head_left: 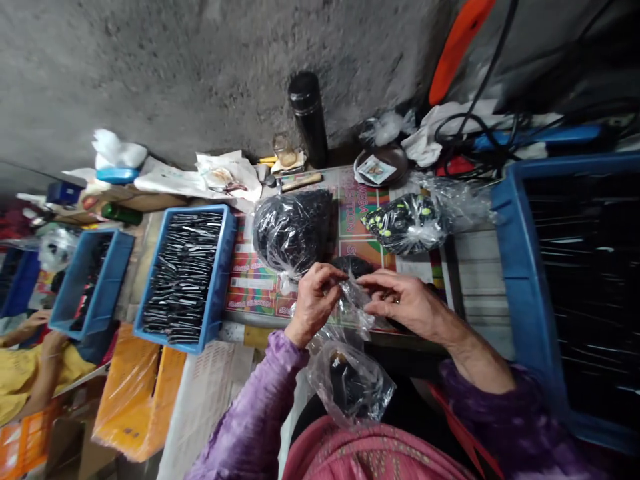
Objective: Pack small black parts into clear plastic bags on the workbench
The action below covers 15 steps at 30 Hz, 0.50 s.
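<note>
Over the front of the work surface, my left hand (316,299) pinches the gathered neck of a clear plastic bag (354,303), thumb against fingers. My right hand (407,301) grips the same crumpled film from the other side, its fingers bent together. A dark bundle (353,267) lies just beyond my fingertips and seems to be inside this bag. Behind my left hand sits a larger knotted clear bag full of black pieces (295,230). Further right is another tied bag with black and yellow-green pieces (406,221). Loose clear film (357,387) hangs toward my lap.
A blue crate of flat black pieces (226,267) stands on the left, and a large blue crate (525,300) on the right. A black flask (307,117) leans near the wall. An orange crate (133,400) is lower left. A co-worker's arm (47,367) shows at far left.
</note>
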Motion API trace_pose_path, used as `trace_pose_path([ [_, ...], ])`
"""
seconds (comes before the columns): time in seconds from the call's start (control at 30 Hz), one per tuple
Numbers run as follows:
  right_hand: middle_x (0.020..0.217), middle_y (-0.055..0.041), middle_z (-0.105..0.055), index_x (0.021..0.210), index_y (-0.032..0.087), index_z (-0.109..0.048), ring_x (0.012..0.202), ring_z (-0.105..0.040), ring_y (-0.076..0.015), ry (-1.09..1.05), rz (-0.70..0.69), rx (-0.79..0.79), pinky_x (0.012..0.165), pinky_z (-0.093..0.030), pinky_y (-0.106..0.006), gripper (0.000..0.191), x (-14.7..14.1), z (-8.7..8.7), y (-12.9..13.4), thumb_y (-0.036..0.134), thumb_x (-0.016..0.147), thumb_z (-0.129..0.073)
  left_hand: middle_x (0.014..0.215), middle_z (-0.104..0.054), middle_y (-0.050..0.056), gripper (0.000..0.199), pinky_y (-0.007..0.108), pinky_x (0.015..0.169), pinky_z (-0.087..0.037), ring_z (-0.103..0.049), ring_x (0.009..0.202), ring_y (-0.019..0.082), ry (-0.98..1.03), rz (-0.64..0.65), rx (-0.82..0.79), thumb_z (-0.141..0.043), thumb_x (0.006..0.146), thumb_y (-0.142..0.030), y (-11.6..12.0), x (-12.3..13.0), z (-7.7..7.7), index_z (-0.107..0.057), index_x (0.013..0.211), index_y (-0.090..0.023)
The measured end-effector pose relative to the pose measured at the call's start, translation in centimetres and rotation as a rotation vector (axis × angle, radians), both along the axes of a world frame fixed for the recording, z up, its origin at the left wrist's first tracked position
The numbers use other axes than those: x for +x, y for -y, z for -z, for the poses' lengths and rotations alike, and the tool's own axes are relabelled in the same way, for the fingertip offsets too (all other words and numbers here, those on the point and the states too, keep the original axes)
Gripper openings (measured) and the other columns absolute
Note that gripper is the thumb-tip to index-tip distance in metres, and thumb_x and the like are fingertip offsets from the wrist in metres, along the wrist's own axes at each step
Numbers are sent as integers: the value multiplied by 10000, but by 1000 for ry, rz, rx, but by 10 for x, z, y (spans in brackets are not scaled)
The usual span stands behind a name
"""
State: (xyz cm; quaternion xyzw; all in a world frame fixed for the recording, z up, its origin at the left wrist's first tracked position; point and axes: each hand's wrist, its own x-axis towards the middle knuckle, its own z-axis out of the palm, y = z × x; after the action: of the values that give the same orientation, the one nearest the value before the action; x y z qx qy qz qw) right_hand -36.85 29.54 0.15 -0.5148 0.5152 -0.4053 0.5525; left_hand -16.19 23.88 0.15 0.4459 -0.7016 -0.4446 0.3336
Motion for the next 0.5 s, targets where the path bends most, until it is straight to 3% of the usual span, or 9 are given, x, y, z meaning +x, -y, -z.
trace_pose_path([
  [0.1, 1000, -80, -672, 1098, 197, -781, 765, -643, -154, -12, -61, -92, 596, -533, -225, 413, 4, 1, -10, 520, 840, -781, 861, -646, 24, 200, 228, 685, -442, -596, 781, 127, -25, -30, 15, -589, 742, -67, -2, 4, -1, -722, 827, -191],
  [0.2, 1073, -88, -670, 1174, 212, -758, 796, -642, -156, -35, 5, -180, 564, -514, -211, 384, 10, 4, -20, 422, 854, -782, 851, -652, 24, 146, 243, 690, -439, -591, 767, 133, -51, -60, 85, -608, 776, -109, -3, 7, 0, -706, 853, -186],
  [0.27, 998, -71, -682, 1069, 208, -776, 755, -637, -143, -121, 86, -277, 582, -510, -217, 209, 17, 3, -21, 282, 885, -713, 865, -665, 27, 151, 249, 694, -439, -591, 769, 135, -58, -61, 109, -612, 775, -112, -4, 8, 1, -703, 871, -185],
  [0.33, 895, -55, -693, 914, 196, -767, 754, -654, -148, -191, 165, -358, 637, -521, -236, 154, 24, 2, -20, 180, 891, -616, 861, -676, 25, 165, 252, 696, -441, -591, 765, 135, -51, -75, 122, -610, 768, -107, -6, 9, 3, -702, 880, -184],
  [0.4, 820, -46, -697, 814, 190, -731, 744, -668, -160, -190, 229, -341, 639, -522, -245, 158, 27, 1, -18, 162, 861, -583, 823, -673, 15, 149, 251, 679, -447, -586, 731, 130, -48, -105, 146, -614, 777, -118, -6, 10, 5, -698, 879, -185],
  [0.5, 729, -25, -689, 792, 187, -710, 581, -624, -142, -72, 333, -129, 511, -484, -228, 99, 22, 5, -17, 225, 799, -619, 805, -671, 9, 98, 248, 677, -475, -608, 727, 131, -49, -90, 149, -644, 812, -149, -8, 12, 6, -703, 879, -189],
])
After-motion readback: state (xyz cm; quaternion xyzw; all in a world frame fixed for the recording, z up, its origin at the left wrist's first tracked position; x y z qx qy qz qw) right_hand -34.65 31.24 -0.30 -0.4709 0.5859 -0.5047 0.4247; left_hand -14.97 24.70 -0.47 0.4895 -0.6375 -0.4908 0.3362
